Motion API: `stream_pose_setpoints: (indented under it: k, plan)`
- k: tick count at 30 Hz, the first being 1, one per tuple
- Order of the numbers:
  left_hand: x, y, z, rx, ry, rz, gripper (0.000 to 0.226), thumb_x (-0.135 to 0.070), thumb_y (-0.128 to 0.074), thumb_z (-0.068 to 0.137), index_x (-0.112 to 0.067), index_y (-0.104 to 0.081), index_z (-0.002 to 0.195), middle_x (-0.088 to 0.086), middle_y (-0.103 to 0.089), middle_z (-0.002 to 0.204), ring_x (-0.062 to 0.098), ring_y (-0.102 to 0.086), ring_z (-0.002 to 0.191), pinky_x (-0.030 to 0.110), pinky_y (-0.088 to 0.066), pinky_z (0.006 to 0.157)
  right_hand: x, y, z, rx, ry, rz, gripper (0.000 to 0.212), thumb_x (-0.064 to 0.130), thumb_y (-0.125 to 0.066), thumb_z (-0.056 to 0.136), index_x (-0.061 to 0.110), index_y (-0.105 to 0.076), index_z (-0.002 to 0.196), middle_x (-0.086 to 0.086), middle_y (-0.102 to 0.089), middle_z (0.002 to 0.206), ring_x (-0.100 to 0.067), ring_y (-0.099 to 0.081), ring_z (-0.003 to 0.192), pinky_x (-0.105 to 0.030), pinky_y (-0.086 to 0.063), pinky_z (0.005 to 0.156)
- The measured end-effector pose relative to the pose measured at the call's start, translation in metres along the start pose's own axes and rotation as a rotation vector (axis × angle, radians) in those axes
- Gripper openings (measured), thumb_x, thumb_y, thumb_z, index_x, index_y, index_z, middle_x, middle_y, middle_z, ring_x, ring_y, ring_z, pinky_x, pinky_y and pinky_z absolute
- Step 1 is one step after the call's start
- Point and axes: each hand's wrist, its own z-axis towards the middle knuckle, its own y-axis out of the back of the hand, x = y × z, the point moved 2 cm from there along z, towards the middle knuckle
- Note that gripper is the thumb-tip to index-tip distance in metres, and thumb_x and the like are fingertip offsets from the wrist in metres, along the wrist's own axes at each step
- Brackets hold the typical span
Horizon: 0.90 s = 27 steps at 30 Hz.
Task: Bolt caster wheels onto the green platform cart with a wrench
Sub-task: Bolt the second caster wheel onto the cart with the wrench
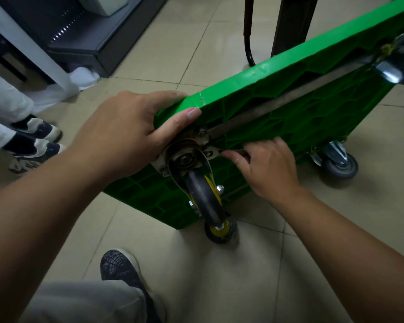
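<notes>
Green cart (301,73) tipped on edge; left hand (126,131) grips its corner, right hand (266,166) pinches wrench (214,152) at caster (203,197) plate.

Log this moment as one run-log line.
left hand: grips green cart corner | right hand: holds wrench at caster plate bolt | cart: tilted, underside facing camera

Dim, even light comes from above. The beige tiled floor (149,54) has a pale glare near the top, and soft shadow lies under the green plastic cart platform (289,73). Lines bend at the edges; the upper right corner is blurred.
</notes>
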Motion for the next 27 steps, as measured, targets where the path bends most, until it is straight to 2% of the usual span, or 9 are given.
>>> stream_pose_setpoints:
  k: [4,6,12,14,18,21,22,24,27]
  plan:
    - [-0.001,0.0,-0.001,-0.019,-0.015,0.017,0.06,-0.072,-0.035,0.097,-0.036,-0.062,0.136,-0.017,-0.052,0.062,0.002,-0.053,0.057,0.026,-0.035,0.051,0.004,-0.004,-0.004,-0.016,-0.075,0.047,0.064,0.07,-0.031,0.096,0.021,-0.047,0.057,-0.002,-0.055,0.055,-0.027,-0.055,0.057,-0.035,-0.033,0.067]
    - [-0.002,0.001,-0.001,-0.033,-0.026,0.036,0.057,-0.069,-0.036,0.1,-0.035,-0.063,0.135,-0.018,-0.046,0.059,0.002,-0.049,0.054,0.024,-0.031,0.05,0.009,-0.007,-0.007,-0.047,-0.14,0.106,0.057,0.07,-0.034,0.094,0.025,-0.039,0.06,0.002,-0.048,0.056,-0.025,-0.052,0.058,-0.034,-0.029,0.069]
    - [-0.007,0.001,-0.001,-0.026,-0.047,0.04,0.059,-0.068,-0.035,0.098,-0.032,-0.063,0.135,0.009,-0.07,0.077,0.03,-0.063,0.067,0.035,-0.042,0.059,0.021,-0.008,-0.016,-0.082,-0.269,0.236,0.053,0.071,-0.036,0.093,0.027,-0.033,0.063,0.01,-0.036,0.061,-0.024,-0.049,0.058,-0.033,-0.026,0.071]
    - [-0.009,0.001,-0.002,-0.03,-0.04,0.027,0.06,-0.069,-0.034,0.097,-0.033,-0.063,0.135,0.01,-0.071,0.08,0.032,-0.064,0.069,0.036,-0.044,0.06,0.02,-0.008,-0.017,-0.076,-0.285,0.247,0.054,0.073,-0.033,0.093,0.027,-0.032,0.063,0.01,-0.036,0.061,-0.023,-0.048,0.058,-0.033,-0.024,0.071]
    - [-0.008,-0.001,-0.002,-0.035,-0.04,0.024,0.062,-0.07,-0.033,0.096,-0.033,-0.063,0.136,0.007,-0.071,0.079,0.027,-0.061,0.065,0.036,-0.045,0.058,0.016,-0.006,-0.014,0.044,-0.269,0.236,0.06,0.077,-0.026,0.092,0.027,-0.031,0.06,0.009,-0.04,0.059,-0.019,-0.043,0.061,-0.037,-0.032,0.075]
    - [-0.009,-0.002,-0.003,-0.033,-0.041,0.033,0.061,-0.07,-0.032,0.097,-0.033,-0.062,0.135,0.005,-0.071,0.078,0.025,-0.059,0.063,0.036,-0.045,0.057,0.008,0.004,-0.026,0.032,-0.28,0.24,0.053,0.067,-0.038,0.095,0.027,-0.03,0.061,0.012,-0.037,0.06,-0.015,-0.038,0.062,-0.034,-0.03,0.073]
    - [-0.009,-0.001,-0.004,-0.032,-0.041,0.035,0.06,-0.069,-0.032,0.097,-0.033,-0.062,0.135,0.005,-0.071,0.079,0.026,-0.06,0.064,0.037,-0.045,0.058,0.002,0.004,-0.042,0.013,-0.369,0.233,0.052,0.063,-0.041,0.097,0.026,-0.033,0.062,0.012,-0.037,0.06,-0.015,-0.037,0.062,-0.034,-0.03,0.073]
    - [-0.01,-0.001,-0.004,-0.032,-0.035,0.034,0.06,-0.069,-0.033,0.097,-0.033,-0.062,0.135,0.006,-0.071,0.081,0.028,-0.061,0.066,0.038,-0.048,0.059,-0.018,-0.006,-0.09,0.076,-0.743,0.242,0.05,0.059,-0.04,0.1,0.021,-0.043,0.067,0.009,-0.044,0.062,-0.02,-0.043,0.064,-0.034,-0.033,0.074]
    - [-0.009,-0.002,-0.002,-0.023,-0.038,0.046,0.061,-0.069,-0.032,0.097,-0.032,-0.061,0.136,0.008,-0.073,0.086,0.03,-0.063,0.07,0.041,-0.051,0.062,-0.05,-0.045,-0.179,0.533,-1.223,0.31,0.036,0.04,-0.048,0.103,0.01,-0.058,0.087,-0.011,-0.062,0.083,-0.03,-0.058,0.077,-0.034,-0.041,0.069]
